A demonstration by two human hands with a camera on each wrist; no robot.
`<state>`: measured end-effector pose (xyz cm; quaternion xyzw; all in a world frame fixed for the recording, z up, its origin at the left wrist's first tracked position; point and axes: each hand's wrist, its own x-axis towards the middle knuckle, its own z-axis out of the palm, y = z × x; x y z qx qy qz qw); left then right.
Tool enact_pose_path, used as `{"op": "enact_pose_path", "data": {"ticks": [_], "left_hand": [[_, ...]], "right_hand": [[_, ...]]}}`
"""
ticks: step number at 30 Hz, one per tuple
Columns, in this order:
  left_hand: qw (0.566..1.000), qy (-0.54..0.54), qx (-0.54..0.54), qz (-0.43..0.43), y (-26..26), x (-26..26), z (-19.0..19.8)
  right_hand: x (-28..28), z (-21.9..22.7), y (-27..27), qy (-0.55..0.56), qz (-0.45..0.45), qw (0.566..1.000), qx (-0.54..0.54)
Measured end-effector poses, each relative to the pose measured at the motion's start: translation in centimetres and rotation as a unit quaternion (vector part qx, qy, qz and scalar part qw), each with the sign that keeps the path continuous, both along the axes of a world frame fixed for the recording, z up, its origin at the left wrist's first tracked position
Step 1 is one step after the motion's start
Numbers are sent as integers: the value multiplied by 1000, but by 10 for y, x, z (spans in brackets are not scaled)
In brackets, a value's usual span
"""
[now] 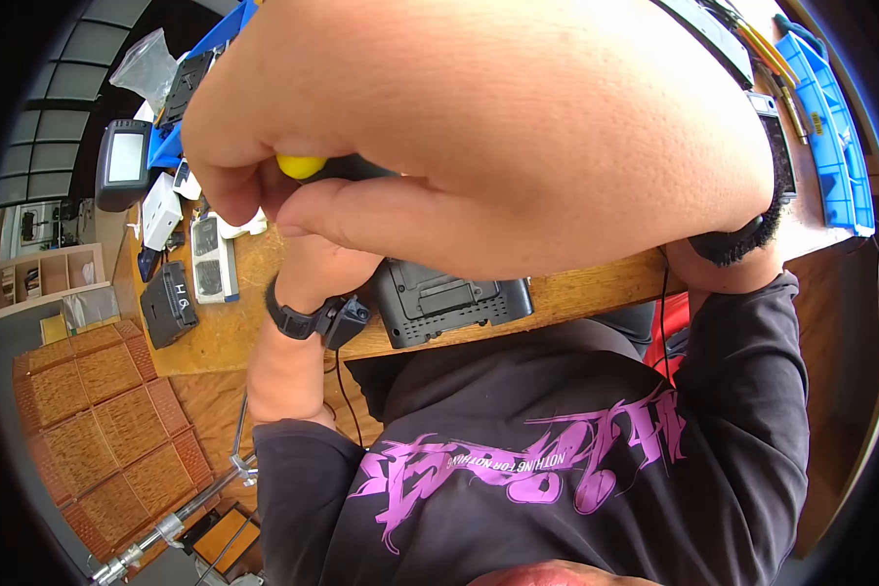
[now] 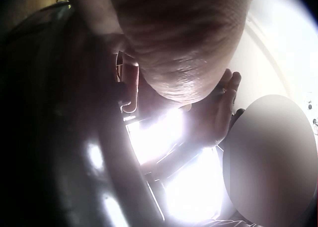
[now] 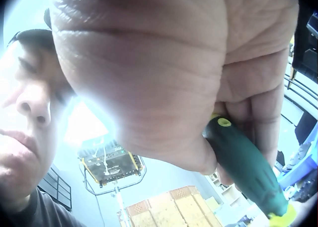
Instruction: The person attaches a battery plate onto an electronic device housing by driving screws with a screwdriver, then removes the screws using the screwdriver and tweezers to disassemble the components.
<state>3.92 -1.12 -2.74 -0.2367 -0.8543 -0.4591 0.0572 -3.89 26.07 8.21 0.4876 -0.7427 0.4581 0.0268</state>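
Note:
Close to the camera my right hand (image 1: 479, 146) spans the upper head view. Between its thumb and fingers it holds a screwdriver (image 1: 301, 166), of which only a yellow end and some dark handle show there. The right wrist view shows more of the screwdriver (image 3: 246, 165), a dark green handle with yellow ends, its shaft out of sight. My left hand (image 1: 337, 262) is mostly hidden behind the right one, beside a black casing (image 1: 454, 305) with vent slots at the table's near edge. In the left wrist view its palm and finger (image 2: 130, 85) show against glare; I cannot tell what it holds.
On the table's left lie a black box (image 1: 169, 305), a grey-and-white unit (image 1: 212, 259) and a white box (image 1: 160, 212). A small screen device (image 1: 124, 164) stands behind them. Blue trays (image 1: 832, 137) line the far right, and a cable (image 1: 664, 322) hangs over the front edge.

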Motion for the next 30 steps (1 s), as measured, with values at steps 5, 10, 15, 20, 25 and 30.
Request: {"op": "enact_pose_path", "data": {"ticks": [5,10,15,20,25,30], "left_hand": [[1000,-4,3,3,2,-5,-3],[1000,-9,4,2,1,-7,-3],[1000,-15,0,-2,6,-8,-6],[1000,-22,-2,-3,5,-11,-7],[1000,-26,-3,-8,-4,-6,-4],[999,-34,-1,-10,-4,1,-4]], "right_hand": [[-1,0,-1,2,2,1000,-1],[-1,0,0,3,1,1000,-4],[-1,-2,1,3,-4,1000,-12],[-2,-3,0,3,-5,1000,-17],[-3,-3,3,6,-12,1000,-22],[-4,-5,4,4,-14,1000,-24]]}}
